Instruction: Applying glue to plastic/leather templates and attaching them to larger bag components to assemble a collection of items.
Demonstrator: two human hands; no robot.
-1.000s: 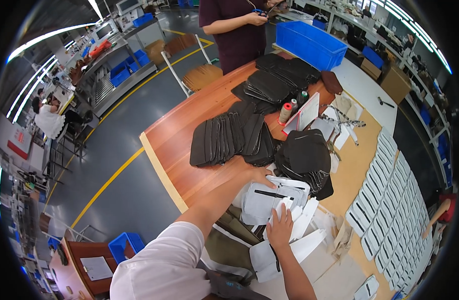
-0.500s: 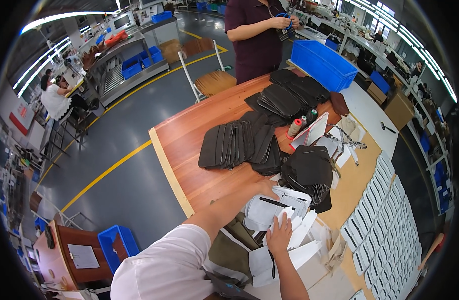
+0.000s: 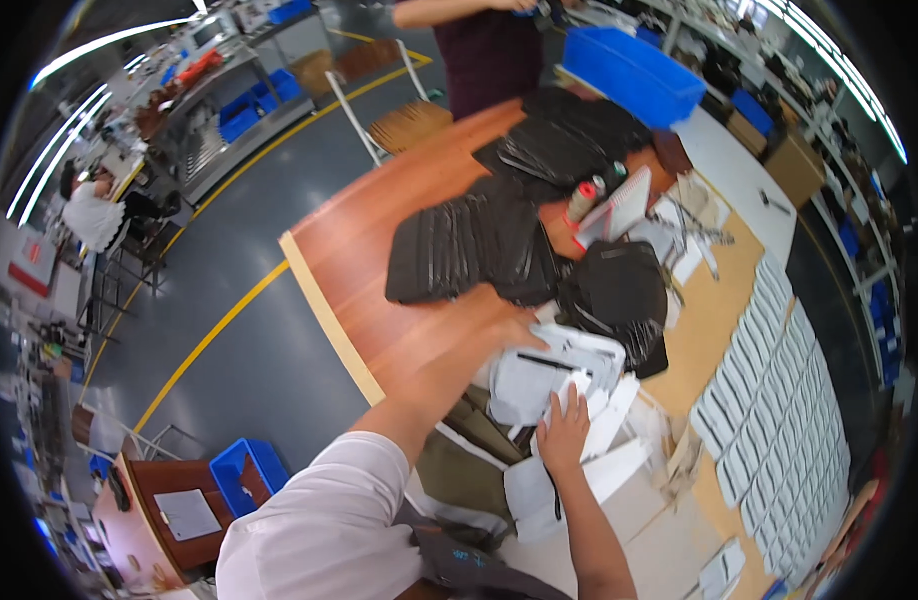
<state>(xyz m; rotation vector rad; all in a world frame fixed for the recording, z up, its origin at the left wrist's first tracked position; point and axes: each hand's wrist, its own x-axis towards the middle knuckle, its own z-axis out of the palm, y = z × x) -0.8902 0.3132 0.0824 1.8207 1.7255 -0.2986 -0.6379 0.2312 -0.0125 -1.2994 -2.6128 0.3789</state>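
My left hand [image 3: 499, 330] rests on the near edge of a pile of white flat pouches [image 3: 554, 370] on the wooden table [image 3: 369, 260], fingers curled over the top pouch. My right hand [image 3: 564, 430] lies flat on the same pile, fingers spread and pointing away from me. A thin dark strip [image 3: 549, 362] lies on the top pouch. Just beyond the pile sits a black bag [image 3: 619, 290], and farther left a row of overlapping black pouches [image 3: 469, 250].
More black pouches [image 3: 559, 140] are stacked at the far end beside a blue bin [image 3: 634, 70]. Another person [image 3: 479, 40] stands there. A red-capped spray can [image 3: 579, 200] stands mid-table. Rows of white packets [image 3: 779, 400] cover the right bench. A chair [image 3: 399, 110] stands left of the table.
The view has swung a little to the right and closer. Both hands stay on the white pile; the right hand has slid slightly nearer to me.
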